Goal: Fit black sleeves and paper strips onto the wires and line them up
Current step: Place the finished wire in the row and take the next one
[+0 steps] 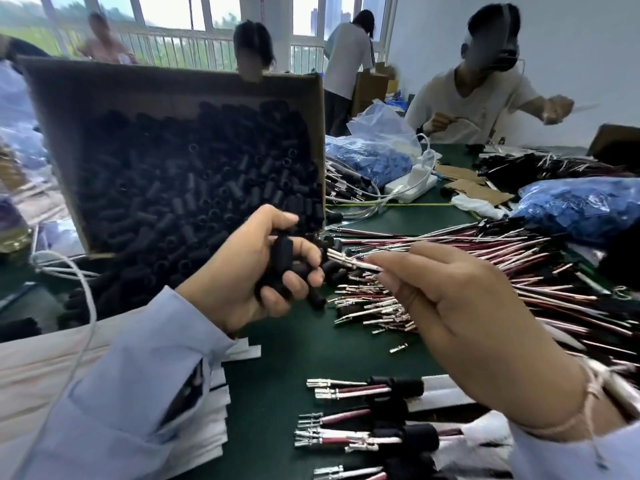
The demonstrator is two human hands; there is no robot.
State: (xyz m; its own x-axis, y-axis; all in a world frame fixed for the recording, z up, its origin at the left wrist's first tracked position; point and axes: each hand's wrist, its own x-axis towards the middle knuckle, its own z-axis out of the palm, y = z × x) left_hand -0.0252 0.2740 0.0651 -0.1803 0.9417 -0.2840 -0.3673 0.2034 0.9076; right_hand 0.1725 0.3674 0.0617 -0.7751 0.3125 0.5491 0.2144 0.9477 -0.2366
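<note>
Right hand (460,306) pinching level wire (346,260), terminal leftward

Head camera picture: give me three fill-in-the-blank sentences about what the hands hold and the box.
1. The left hand grips a bunch of black ____.
2. The right hand pinches a metal-tipped ____.
3. The tilted box behind the left hand is made of ____.
Missing words: sleeves; wire; cardboard.
</note>
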